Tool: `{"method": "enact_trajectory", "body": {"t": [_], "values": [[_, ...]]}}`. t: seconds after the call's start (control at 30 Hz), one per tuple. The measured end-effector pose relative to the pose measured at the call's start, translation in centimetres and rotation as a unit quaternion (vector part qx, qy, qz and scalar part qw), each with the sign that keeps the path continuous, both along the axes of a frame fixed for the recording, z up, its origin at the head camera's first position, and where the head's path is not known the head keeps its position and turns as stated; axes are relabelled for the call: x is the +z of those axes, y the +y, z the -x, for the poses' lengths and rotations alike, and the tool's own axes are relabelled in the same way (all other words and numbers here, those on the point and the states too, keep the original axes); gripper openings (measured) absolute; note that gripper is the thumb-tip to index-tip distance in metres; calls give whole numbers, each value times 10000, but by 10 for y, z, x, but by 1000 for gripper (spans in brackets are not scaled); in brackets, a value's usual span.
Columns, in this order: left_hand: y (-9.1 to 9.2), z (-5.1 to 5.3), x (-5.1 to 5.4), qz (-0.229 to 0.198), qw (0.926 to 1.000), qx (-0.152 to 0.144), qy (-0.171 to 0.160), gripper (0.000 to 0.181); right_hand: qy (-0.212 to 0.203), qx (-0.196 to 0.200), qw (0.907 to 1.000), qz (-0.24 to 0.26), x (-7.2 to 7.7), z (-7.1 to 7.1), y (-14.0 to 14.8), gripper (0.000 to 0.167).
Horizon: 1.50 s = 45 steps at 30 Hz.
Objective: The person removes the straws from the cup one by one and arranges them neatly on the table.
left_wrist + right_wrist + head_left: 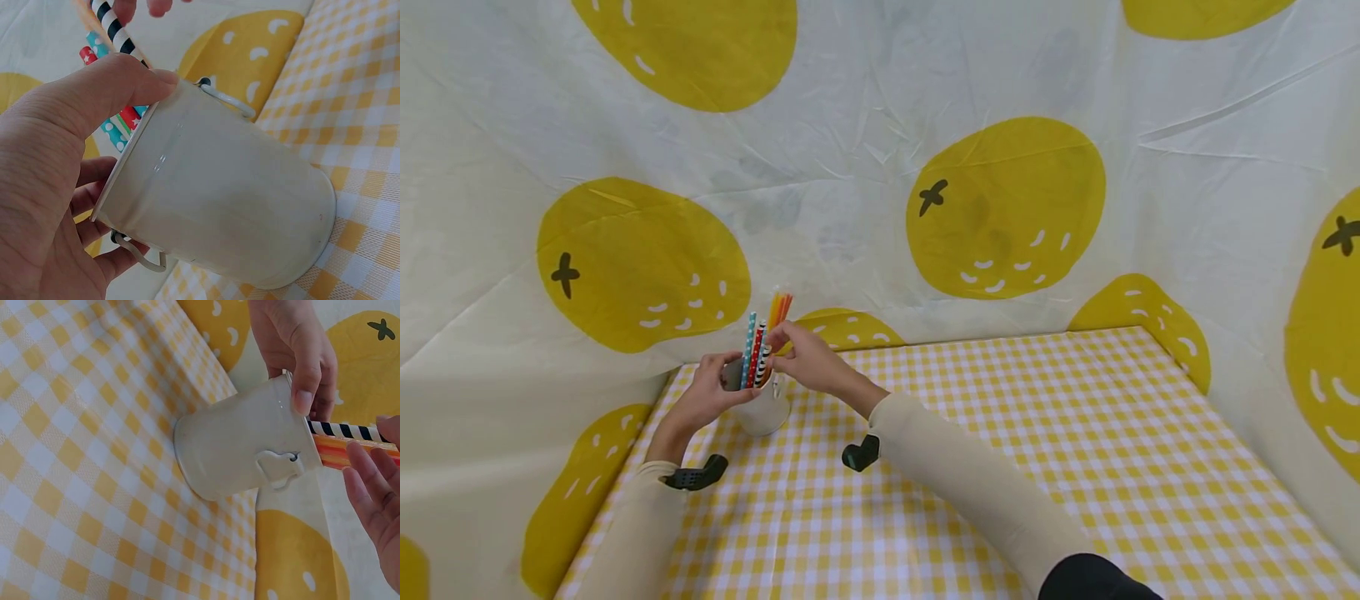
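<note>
A white metal pail (219, 181) with small side handles stands upright on the table, holding several paper straws. My left hand (706, 392) grips its rim, thumb on the outer wall and fingers around the far side. Among the straws are a black-and-white striped one (344, 430), a red one with white stars (129, 117) and blue dotted ones (748, 342). Orange and yellow straws (781, 308) rise above the others at the right side of the opening. With thumb and fingers, my right hand (811, 358) pinches these orange straws, beside the striped one.
A yellow-and-white checked cloth (1000, 433) covers the table. Behind and beside it hangs a pale sheet (842, 233) printed with large yellow fruit. The pail stands near the table's far left corner, close to the sheet.
</note>
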<state>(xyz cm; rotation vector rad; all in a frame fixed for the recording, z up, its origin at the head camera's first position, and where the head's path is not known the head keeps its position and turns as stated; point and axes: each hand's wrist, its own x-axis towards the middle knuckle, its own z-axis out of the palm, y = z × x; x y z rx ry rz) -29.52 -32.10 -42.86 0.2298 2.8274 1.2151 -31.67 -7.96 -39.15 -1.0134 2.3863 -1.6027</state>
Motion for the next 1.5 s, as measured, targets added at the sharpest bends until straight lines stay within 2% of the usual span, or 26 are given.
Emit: {"method": "enact_trajectory", "body": {"t": [0.2, 0.3, 0.57, 0.8, 0.97, 1.1, 1.5], "values": [[2, 0, -1, -19, 10000, 4, 17, 87, -369, -322, 9971, 584, -7, -2, -5, 28], [4, -1, -1, -6, 10000, 12, 11, 88, -457, -488, 9958, 631, -10, -3, -7, 29], [6, -1, 0, 95, 9999, 13, 40, 89, -119, -464, 9988, 83, -16, -3, -7, 16], [6, -1, 3, 122, 9999, 1, 100, 87, 211, -618, 9978, 78, -8, -5, 4, 16], [5, -1, 4, 134, 9998, -6, 120, 86, 484, -829, 9945, 412, -4, -1, 12, 14], [4, -2, 4, 93, 9999, 3, 37, 88, 535, -889, 9914, 801, 3, 0, 19, 13], [1, -4, 3, 183, 9998, -14, 13, 89, 653, -502, 9759, 2021, 33, -4, 38, 27]]}}
